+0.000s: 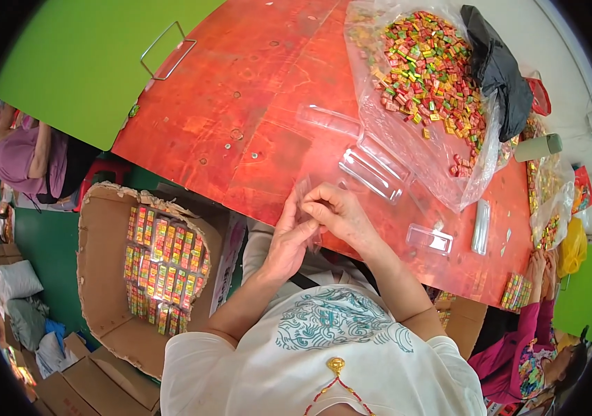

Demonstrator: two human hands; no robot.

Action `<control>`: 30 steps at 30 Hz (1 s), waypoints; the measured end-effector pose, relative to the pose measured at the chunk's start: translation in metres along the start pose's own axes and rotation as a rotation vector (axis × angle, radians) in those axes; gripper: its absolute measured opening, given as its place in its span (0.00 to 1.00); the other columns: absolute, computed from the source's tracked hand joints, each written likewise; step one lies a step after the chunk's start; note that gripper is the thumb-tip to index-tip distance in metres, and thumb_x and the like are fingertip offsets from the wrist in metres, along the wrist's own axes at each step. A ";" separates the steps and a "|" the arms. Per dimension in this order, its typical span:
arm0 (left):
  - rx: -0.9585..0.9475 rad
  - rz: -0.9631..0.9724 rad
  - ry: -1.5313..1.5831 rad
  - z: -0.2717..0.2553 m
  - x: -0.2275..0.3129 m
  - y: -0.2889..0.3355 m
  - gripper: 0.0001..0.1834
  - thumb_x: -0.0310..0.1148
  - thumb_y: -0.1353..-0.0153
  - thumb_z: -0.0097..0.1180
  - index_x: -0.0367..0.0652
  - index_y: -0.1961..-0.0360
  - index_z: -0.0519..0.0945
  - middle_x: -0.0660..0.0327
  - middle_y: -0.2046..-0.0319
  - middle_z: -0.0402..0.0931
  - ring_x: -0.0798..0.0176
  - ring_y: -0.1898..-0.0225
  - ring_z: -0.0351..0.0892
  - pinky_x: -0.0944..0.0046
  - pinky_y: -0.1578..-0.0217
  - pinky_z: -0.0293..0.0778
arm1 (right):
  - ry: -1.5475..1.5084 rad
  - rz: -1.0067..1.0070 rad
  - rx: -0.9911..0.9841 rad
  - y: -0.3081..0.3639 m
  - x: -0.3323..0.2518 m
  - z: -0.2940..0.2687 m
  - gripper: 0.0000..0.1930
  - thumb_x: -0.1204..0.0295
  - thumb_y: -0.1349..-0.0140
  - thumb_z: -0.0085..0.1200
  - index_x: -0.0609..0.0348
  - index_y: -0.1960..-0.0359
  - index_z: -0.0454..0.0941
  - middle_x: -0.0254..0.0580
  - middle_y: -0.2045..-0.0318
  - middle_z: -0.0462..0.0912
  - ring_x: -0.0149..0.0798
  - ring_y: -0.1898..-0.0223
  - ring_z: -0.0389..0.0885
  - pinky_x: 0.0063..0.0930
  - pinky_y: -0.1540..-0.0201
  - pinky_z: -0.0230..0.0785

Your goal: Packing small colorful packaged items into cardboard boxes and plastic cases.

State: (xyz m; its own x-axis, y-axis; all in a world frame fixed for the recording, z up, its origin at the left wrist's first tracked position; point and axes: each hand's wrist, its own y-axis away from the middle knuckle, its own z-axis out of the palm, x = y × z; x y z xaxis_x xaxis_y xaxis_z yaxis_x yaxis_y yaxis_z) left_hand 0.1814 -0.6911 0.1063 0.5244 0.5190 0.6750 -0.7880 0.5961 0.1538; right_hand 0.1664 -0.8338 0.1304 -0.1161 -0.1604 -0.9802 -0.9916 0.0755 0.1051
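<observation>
At the near edge of the red table my left hand [287,241] is closed round a clear plastic piece [302,188]. Its exact shape is hard to make out. My right hand [341,216] is closed too, pinching at the same piece with thumb and fingertips, and the two hands touch. Just beyond them lie long clear plastic trays [373,173], with another clear tray [330,120] farther off. To the right are a shorter clear tray [430,239] and a stack of narrow clear plastic pieces [480,227].
Small wrapped candies [431,69] are heaped on a clear plastic bag [407,156] at the far right, beside a black bag [497,69]. A cardboard box [105,291] with filled candy packs [164,263] stands left. Another person [518,347] works at right; one sits far left.
</observation>
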 end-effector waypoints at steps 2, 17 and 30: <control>-0.028 -0.031 0.020 -0.002 0.002 0.002 0.37 0.27 0.31 0.46 0.48 0.26 0.44 0.60 0.42 0.65 0.64 0.49 0.73 0.63 0.51 0.73 | -0.119 0.056 -0.025 0.000 0.001 -0.004 0.07 0.71 0.36 0.54 0.62 0.66 0.78 0.30 0.75 0.77 0.23 0.74 0.73 0.20 0.74 0.66; 0.026 -0.003 0.112 -0.022 0.017 0.011 0.32 0.30 0.31 0.47 0.46 0.29 0.52 0.52 0.50 0.70 0.57 0.52 0.76 0.55 0.51 0.74 | 1.208 -0.684 0.429 -0.086 -0.021 -0.010 0.03 0.73 0.43 0.56 0.59 0.71 0.77 0.43 0.73 0.75 0.44 0.65 0.77 0.36 0.63 0.67; 0.025 0.045 -0.225 -0.007 0.015 0.012 0.36 0.19 0.39 0.43 0.39 0.28 0.51 0.59 0.39 0.65 0.61 0.38 0.66 0.57 0.37 0.64 | 0.199 -0.129 -0.024 0.003 -0.029 0.010 0.09 0.69 0.38 0.52 0.63 0.65 0.77 0.49 0.68 0.77 0.52 0.65 0.79 0.39 0.63 0.71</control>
State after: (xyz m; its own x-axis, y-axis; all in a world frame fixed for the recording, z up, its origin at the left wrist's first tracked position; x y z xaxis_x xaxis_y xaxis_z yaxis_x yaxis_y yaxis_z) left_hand 0.1818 -0.6714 0.1132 0.4059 0.3934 0.8249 -0.8179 0.5591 0.1359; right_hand 0.1671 -0.8194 0.1571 0.0051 -0.3578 -0.9338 -0.9997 0.0191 -0.0127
